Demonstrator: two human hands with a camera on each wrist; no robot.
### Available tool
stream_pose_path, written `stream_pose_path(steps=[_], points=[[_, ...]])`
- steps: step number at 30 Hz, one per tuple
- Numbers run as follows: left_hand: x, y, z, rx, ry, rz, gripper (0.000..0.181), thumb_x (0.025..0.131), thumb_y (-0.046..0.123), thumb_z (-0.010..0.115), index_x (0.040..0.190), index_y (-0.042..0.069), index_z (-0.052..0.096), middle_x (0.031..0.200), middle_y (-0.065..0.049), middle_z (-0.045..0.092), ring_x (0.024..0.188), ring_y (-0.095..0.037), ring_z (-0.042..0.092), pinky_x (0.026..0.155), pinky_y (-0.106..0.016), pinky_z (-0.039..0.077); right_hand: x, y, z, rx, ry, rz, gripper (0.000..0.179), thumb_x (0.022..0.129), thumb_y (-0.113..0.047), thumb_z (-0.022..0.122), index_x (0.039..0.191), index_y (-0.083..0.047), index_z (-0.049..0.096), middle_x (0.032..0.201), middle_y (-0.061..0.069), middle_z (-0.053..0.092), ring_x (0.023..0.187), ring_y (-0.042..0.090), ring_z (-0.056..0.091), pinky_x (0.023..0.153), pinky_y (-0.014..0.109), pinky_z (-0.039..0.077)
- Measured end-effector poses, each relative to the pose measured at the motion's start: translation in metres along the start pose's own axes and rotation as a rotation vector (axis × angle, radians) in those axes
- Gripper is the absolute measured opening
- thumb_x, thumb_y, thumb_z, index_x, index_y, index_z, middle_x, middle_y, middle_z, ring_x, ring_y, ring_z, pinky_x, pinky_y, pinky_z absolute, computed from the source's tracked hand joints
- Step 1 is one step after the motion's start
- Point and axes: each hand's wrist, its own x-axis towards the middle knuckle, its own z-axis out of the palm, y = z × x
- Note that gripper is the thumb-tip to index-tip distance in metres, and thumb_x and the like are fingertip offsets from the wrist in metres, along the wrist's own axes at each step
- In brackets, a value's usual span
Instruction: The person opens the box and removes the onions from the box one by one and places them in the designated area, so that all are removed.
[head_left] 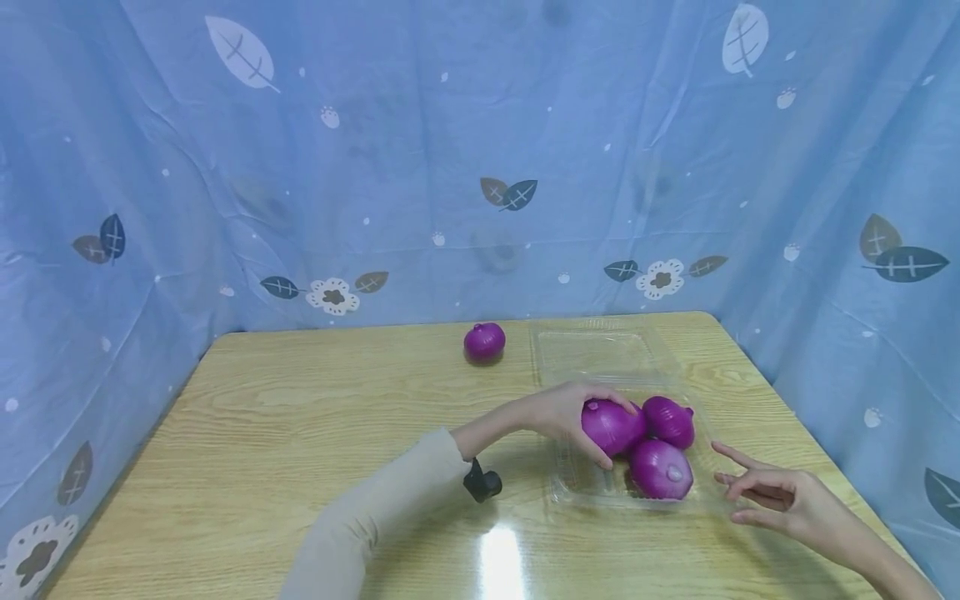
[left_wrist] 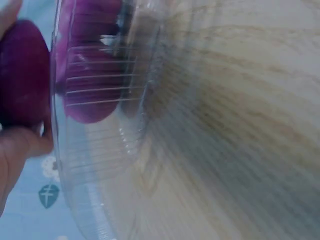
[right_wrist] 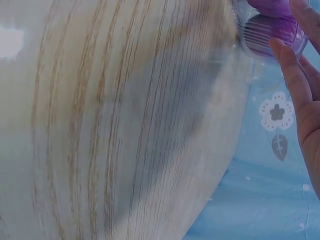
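My left hand (head_left: 566, 411) grips a purple onion (head_left: 611, 427) between thumb and fingers at the left part of a clear plastic clamshell box (head_left: 577, 500). In the left wrist view this onion (left_wrist: 24, 75) shows above the box's rim, with others seen through the ribbed wall. Two more onions lie in the box: one at the back right (head_left: 670, 421), one at the front right (head_left: 661, 469). My right hand (head_left: 787, 500) is at the box's right side, fingers loosely bent and holding nothing. Whether its fingertips touch the wall, I cannot tell.
A single purple onion (head_left: 484, 342) sits near the table's back edge, left of the box's opened lid (head_left: 596, 354). Blue patterned curtains (head_left: 420, 167) surround the wooden table (head_left: 300, 433). A black wrist device (head_left: 482, 482) is strapped below the left sleeve's cuff.
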Motion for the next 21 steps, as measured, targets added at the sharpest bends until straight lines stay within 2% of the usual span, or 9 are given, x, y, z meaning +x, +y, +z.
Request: stream_pose_path(steps=[3,6,10,15,18,21], points=[[-0.002,-0.002,0.002,0.052,0.079,-0.031,0.071,0.063,0.026,0.091,0.127,0.022,0.061,0.131,0.004,0.055,0.111,-0.003,0.051,0.082,-0.012,0.047,0.0,0.001,0.0,0.002,0.001,-0.007,0.032,0.073,0.023,0.065,0.1,0.006,0.065,0.148,-0.01,0.04,0.116,0.006,0.056,0.085,0.02,0.051],[-0.005,-0.005,0.003,0.062,0.157,-0.06,0.073,0.062,0.027,0.091,0.129,0.021,0.061,0.132,0.004,0.056,0.115,-0.004,0.05,0.083,-0.012,0.046,0.0,0.001,0.0,-0.014,0.006,-0.002,0.033,0.072,0.024,0.065,0.099,0.005,0.065,0.149,-0.01,0.04,0.116,0.006,0.056,0.085,0.02,0.051],[-0.011,-0.006,0.005,-0.006,0.231,-0.068,0.07,0.065,0.024,0.09,0.128,0.019,0.062,0.129,0.003,0.058,0.11,-0.004,0.052,0.081,-0.013,0.048,0.0,0.0,0.001,-0.035,0.011,0.01,0.032,0.072,0.023,0.066,0.099,0.005,0.065,0.148,-0.011,0.041,0.115,0.006,0.057,0.085,0.019,0.051],[-0.018,-0.005,0.007,-0.14,0.29,-0.021,0.059,0.07,0.02,0.087,0.125,0.019,0.065,0.122,0.006,0.06,0.102,-0.002,0.056,0.078,-0.016,0.052,-0.001,0.0,0.002,-0.02,0.008,0.005,0.033,0.072,0.024,0.066,0.1,0.006,0.065,0.148,-0.01,0.041,0.116,0.006,0.057,0.085,0.02,0.051],[-0.022,-0.002,0.006,-0.164,0.315,-0.004,0.058,0.07,0.019,0.087,0.124,0.02,0.066,0.12,0.009,0.06,0.103,-0.001,0.055,0.079,-0.017,0.053,-0.001,0.0,0.001,-0.02,0.012,0.009,0.033,0.072,0.024,0.066,0.1,0.006,0.065,0.148,-0.011,0.041,0.115,0.005,0.057,0.084,0.019,0.052],[-0.026,0.001,0.004,-0.179,0.336,-0.018,0.058,0.069,0.017,0.087,0.124,0.021,0.066,0.12,0.011,0.06,0.105,-0.002,0.053,0.08,-0.017,0.052,0.0,0.0,0.001,-0.019,0.012,0.015,0.033,0.072,0.024,0.066,0.1,0.007,0.064,0.147,-0.011,0.041,0.115,0.005,0.057,0.084,0.019,0.052]])
